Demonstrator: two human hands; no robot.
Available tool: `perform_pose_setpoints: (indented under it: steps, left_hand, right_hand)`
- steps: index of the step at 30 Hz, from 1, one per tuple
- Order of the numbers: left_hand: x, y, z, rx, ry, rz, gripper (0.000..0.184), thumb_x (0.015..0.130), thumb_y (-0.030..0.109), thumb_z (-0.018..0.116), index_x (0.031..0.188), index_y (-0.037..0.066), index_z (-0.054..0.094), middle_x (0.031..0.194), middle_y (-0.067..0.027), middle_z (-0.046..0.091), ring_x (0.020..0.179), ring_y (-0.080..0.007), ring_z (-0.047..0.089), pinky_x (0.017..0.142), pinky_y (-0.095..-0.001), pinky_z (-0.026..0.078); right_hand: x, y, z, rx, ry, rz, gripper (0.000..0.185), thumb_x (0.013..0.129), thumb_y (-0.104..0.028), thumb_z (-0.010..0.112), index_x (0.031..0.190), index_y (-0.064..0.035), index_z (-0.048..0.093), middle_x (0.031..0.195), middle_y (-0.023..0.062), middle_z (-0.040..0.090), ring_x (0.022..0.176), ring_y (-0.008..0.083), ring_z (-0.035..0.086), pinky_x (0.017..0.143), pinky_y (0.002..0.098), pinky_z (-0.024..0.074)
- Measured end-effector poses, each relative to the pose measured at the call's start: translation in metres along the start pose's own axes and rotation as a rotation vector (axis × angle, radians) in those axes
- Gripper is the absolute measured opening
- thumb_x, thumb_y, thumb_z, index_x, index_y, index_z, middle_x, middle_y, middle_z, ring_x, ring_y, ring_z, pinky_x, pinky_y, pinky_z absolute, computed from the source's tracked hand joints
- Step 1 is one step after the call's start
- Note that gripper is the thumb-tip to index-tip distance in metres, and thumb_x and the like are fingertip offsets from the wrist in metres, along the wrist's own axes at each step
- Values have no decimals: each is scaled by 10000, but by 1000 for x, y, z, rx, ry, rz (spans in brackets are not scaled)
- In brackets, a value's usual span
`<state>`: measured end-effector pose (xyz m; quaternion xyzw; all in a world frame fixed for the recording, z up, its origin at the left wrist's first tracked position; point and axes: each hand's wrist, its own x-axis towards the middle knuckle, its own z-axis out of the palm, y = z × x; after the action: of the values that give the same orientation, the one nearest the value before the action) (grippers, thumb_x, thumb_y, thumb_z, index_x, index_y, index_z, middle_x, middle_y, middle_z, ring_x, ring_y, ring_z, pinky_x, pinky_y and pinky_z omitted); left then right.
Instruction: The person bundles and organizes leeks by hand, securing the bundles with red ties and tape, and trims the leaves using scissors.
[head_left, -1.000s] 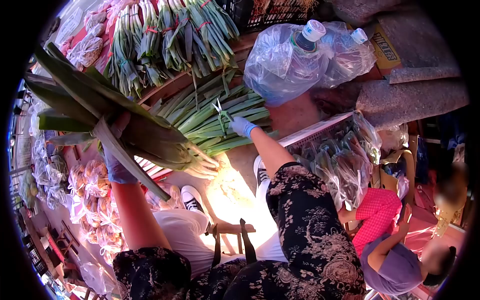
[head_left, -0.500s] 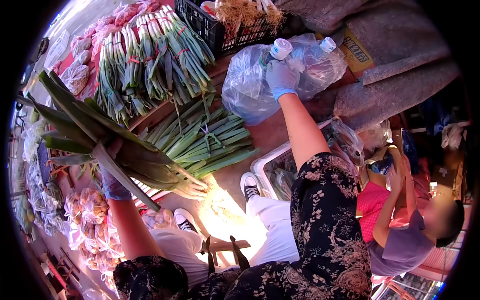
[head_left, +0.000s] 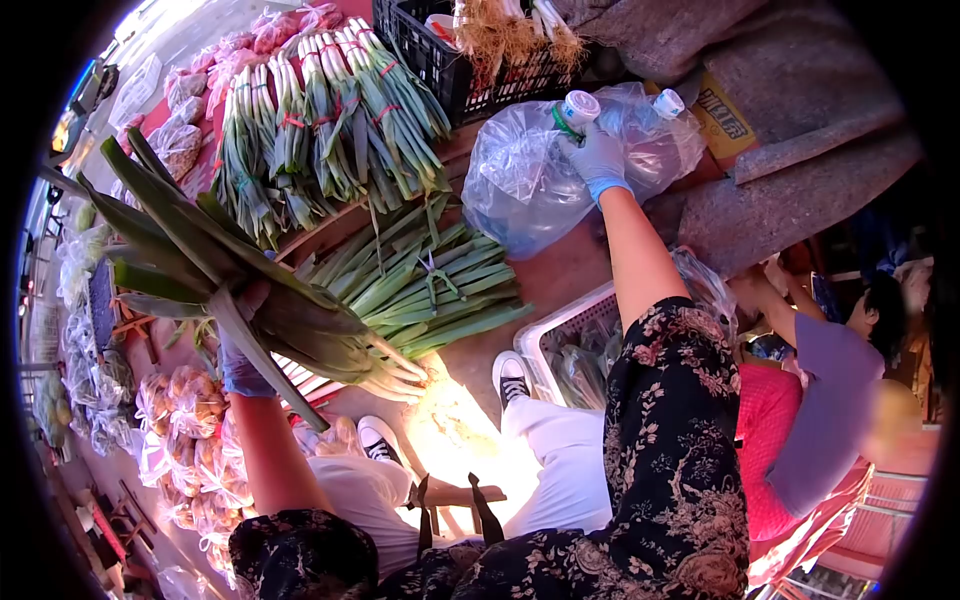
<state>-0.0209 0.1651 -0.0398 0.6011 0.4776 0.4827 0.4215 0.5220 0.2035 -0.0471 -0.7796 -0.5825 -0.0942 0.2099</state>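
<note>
My left hand [head_left: 243, 350], in a blue glove, is closed around a bunch of large leeks [head_left: 300, 318], roots pointing right and leaves up to the left. My right hand [head_left: 597, 162], gloved too, is at the roll of green tape [head_left: 568, 122] beside a white-capped spool [head_left: 580, 106] on the clear plastic bags [head_left: 520, 185]; its fingertips are partly hidden. Green-handled scissors [head_left: 433, 280] lie on the loose pile of leeks [head_left: 400, 300] between my hands.
Tied leek bundles [head_left: 320, 120] lie at the upper left, near a black crate [head_left: 440, 75] of rooted stalks. Bagged produce [head_left: 195, 440] sits at left. A white basket [head_left: 535, 345] stands by my right shoe. Another person [head_left: 825, 400] is at the right.
My right hand has let go of the scissors, leaving them on the leek pile, and has moved up to the plastic bags. The other person has leaned forward. My left hand still holds its bunch.
</note>
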Motion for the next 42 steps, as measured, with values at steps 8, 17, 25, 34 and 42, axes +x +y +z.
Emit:
perform_pose_setpoints:
  steps: [8,17,25,34,42]
  left_hand:
    - [-3,-11,-20,480,1,201,344,700,316,707,853,12,658,766,-97,663,723,-225,645,697,-328,498]
    - [-40,40,12,-365,-21,-93,332,719,190,707,952,-34,632,964,-69,630,897,-187,588,836,-303,463]
    - [-83,55,-10,-624,-342,-89,552,623,75,725,1134,-11,535,1035,-100,608,980,-232,581,909,-344,457]
    - [-114,77,-41,-533,-480,-146,472,661,52,701,1107,-10,560,1040,-104,612,974,-220,584,901,-341,461]
    - [-101,60,-49,-478,-552,-204,451,673,51,701,1099,-5,564,1036,-104,612,971,-221,585,895,-345,466]
  right_hand:
    - [21,-26,-14,200,220,52,295,751,-322,654,947,-105,614,911,124,639,829,316,609,728,400,473]
    - [-40,-51,-56,355,387,-173,307,661,-228,690,868,-35,571,798,108,584,721,234,564,677,353,458]
    - [-169,-178,-132,2030,-476,392,187,886,-248,406,928,-74,460,712,96,520,633,241,533,563,357,448]
    - [-238,-278,-127,2016,-781,431,223,870,-265,415,877,-53,484,667,103,517,558,230,541,500,349,439]
    - [-237,-311,-112,1695,-854,250,304,910,-321,403,923,-29,489,662,98,546,539,199,549,480,304,448]
